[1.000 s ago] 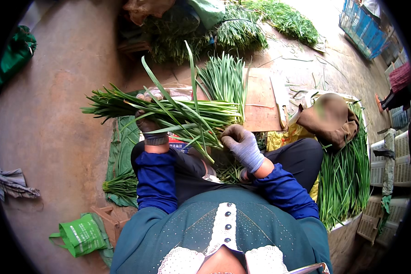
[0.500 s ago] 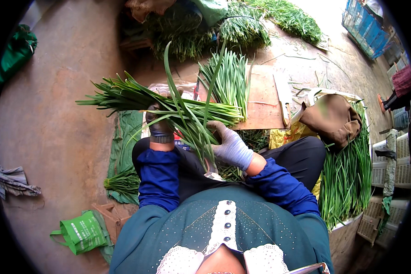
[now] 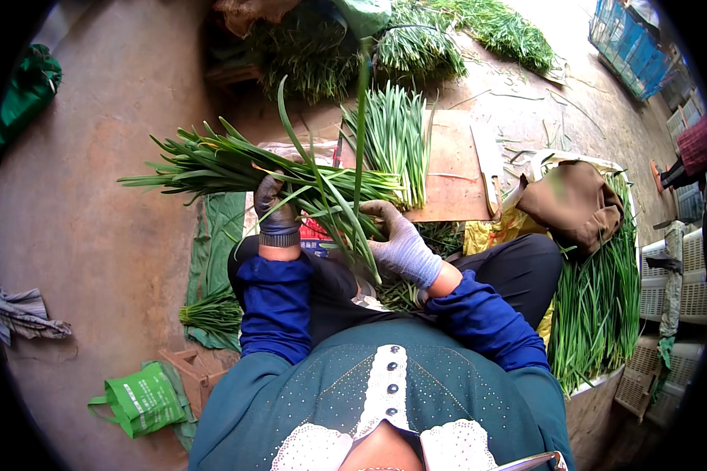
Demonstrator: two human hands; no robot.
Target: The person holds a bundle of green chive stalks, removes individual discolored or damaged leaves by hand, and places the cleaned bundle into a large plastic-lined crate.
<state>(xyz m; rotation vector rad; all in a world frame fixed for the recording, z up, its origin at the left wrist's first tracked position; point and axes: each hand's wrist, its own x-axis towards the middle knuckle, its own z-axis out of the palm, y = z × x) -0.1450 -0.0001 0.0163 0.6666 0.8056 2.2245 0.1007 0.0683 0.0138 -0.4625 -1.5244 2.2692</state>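
My left hand [image 3: 273,208], in a dark-stained glove, is closed around a bunch of garlic chives [image 3: 212,166] held crosswise above my lap. Its green tips point left and its paler stalk ends point right. My right hand [image 3: 404,245], in a pale grey glove, pinches a few chive leaves at the bunch's lower right side. Some loose leaves [image 3: 346,206] cross the bunch, one bending down toward my lap and another standing up. Just beyond, more chives [image 3: 389,141] lie on a reddish-brown board [image 3: 454,149] beside a broad-bladed knife [image 3: 485,169].
At right, a brown cloth [image 3: 569,204] lies on a large heap of chives [image 3: 597,314]. Bundled greens [image 3: 416,47] stand at the back. A small bunch [image 3: 212,312] rests on green sacking at left, near a green bag [image 3: 137,400]. Another person's leg [image 3: 672,174] shows far right.
The bunch has shifted slightly left. Among the crossing leaves, one now reaches higher and another hangs more to the right, while my right hand stays close to the bunch.
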